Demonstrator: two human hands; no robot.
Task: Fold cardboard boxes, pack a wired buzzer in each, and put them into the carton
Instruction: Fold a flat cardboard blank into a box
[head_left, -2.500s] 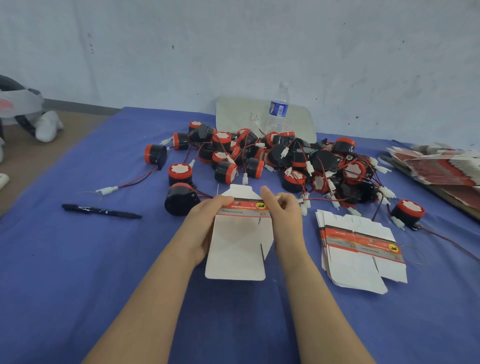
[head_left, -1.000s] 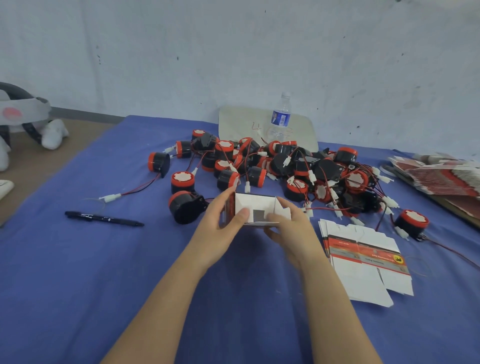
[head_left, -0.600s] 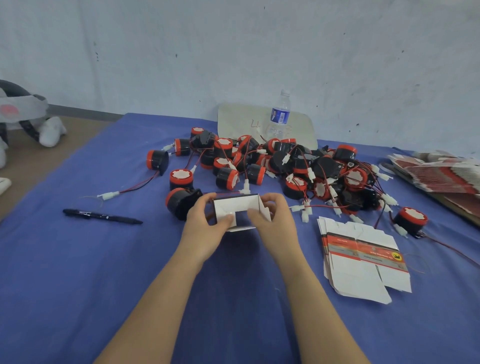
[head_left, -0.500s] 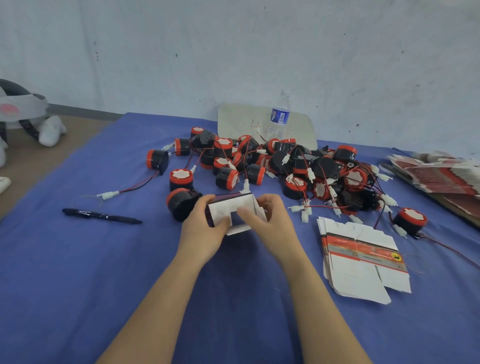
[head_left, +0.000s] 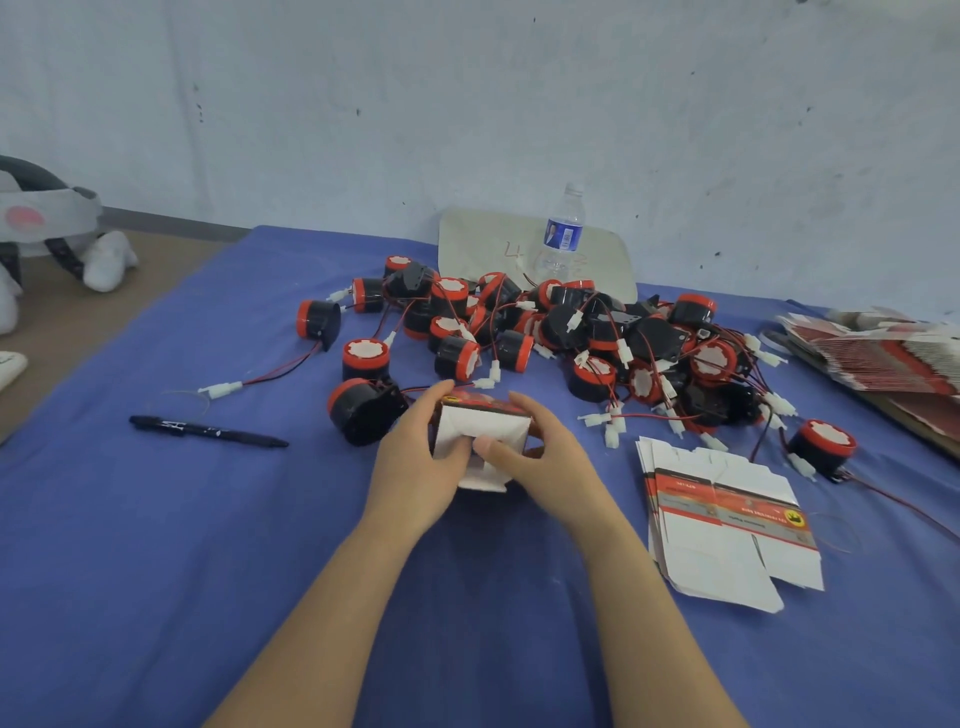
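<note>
A small white cardboard box (head_left: 483, 431) with a red and black top sits between my hands, just above the blue cloth. My left hand (head_left: 418, 462) grips its left side. My right hand (head_left: 540, 457) holds the right side, thumb pressing on the white end flaps that face me. A black and red wired buzzer (head_left: 361, 413) lies right beside my left hand. Behind it spreads a tangled heap of several more buzzers (head_left: 571, 332). A stack of flat box blanks (head_left: 727, 525) lies to my right. No carton is in view.
A black pen (head_left: 208, 430) lies on the blue cloth (head_left: 156, 571) to the left. A water bottle (head_left: 563, 234) stands on a pale board (head_left: 478, 244) by the wall. More flat blanks (head_left: 883, 358) are piled at the right edge. A white headset (head_left: 47, 228) lies on the floor at far left.
The flat blank has been opened into a box shape and turned so its end faces me. Both hands have lowered it, and my right thumb now presses the end flaps inward.
</note>
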